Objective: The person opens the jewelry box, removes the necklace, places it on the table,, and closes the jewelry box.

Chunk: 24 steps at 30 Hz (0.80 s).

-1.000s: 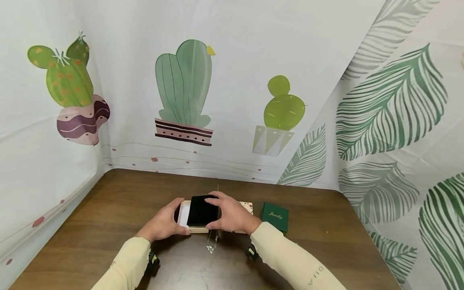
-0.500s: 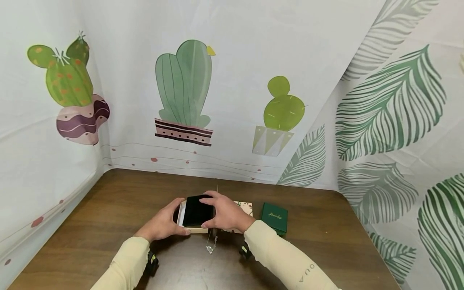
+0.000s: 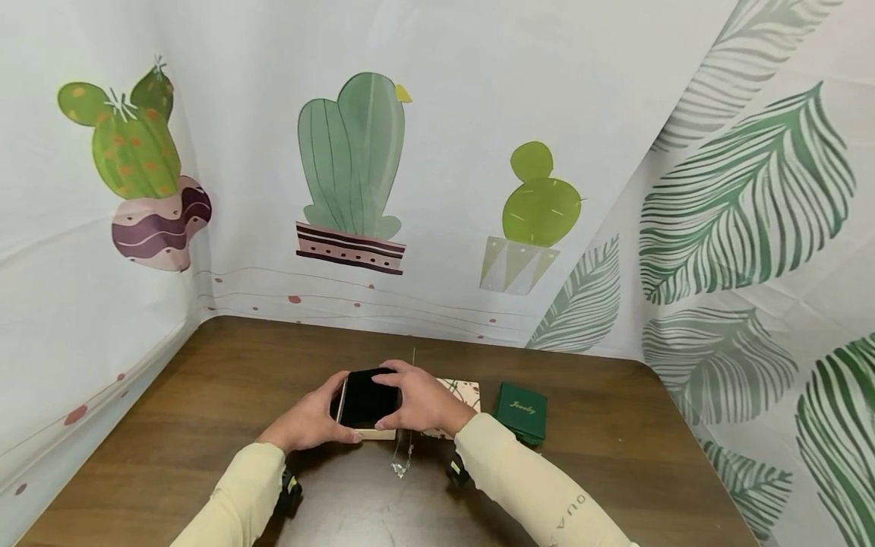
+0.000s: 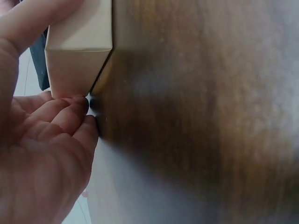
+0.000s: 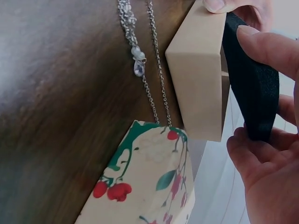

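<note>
Take an open-topped cream box [image 5: 198, 84] as the clock's centre, the person seated at 6 o'clock. Nearest are two pale yellow sleeves, the left sleeve [image 3: 235, 486] at 8 o'clock and the right sleeve [image 3: 529, 475] at 4, the latter printed with dark letters, apparently "OUA" or "QUA". At 5 o'clock a silver necklace [image 5: 139, 68] with a clear drop lies on the brown wood-look bench [image 3: 171, 425], its chain running in between two boxes. The cream box rests on the bench; the left hand [image 3: 311, 414] grips it from 9 o'clock, thumb on the near wall, fingers at the end wall. The right hand [image 3: 424, 399] holds a black pad [image 3: 369, 399] between thumb and fingers, tilted over the box, its 9 o'clock edge lower, hiding what is inside. At 3 o'clock, partly behind the right hand, sits a cream patterned box [image 5: 149, 168] with red cherries and green leaves; its contents are hidden. Farther along 3 o'clock lies a green case [image 3: 522, 412] lettered "Jewelry" in gold script. Farthest, toward 12, hangs a white cloth [image 3: 451, 152] printed with potted cacti.
</note>
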{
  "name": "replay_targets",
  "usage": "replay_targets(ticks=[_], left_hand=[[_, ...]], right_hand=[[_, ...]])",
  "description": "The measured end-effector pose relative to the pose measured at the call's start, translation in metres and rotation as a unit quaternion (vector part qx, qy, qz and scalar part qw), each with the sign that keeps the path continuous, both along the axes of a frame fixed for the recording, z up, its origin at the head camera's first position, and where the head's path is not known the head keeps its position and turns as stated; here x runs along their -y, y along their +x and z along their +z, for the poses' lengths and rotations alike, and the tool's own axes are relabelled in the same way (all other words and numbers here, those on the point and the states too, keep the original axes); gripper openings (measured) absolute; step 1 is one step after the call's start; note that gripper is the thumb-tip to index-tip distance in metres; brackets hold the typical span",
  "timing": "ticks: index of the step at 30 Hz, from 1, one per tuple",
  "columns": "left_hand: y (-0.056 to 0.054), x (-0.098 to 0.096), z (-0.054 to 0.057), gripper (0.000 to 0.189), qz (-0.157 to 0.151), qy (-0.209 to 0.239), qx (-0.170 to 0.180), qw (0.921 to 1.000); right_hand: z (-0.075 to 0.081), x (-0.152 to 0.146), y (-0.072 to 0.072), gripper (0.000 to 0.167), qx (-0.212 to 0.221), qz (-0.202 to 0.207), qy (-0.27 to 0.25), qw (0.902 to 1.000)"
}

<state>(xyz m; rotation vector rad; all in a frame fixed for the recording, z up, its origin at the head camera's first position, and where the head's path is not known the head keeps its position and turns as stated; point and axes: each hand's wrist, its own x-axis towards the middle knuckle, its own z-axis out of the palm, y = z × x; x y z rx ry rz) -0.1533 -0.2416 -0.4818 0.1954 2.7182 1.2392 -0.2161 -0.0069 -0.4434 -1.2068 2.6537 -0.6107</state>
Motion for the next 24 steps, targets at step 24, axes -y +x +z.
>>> replay_targets(ticks=[24], left_hand=[[0.0019,0.0016,0.0001,0.120,0.007,0.006,0.020,0.9998]], right_hand=[[-0.0005,0.0101,-0.0011,0.070,-0.027,0.014,0.025,0.9992]])
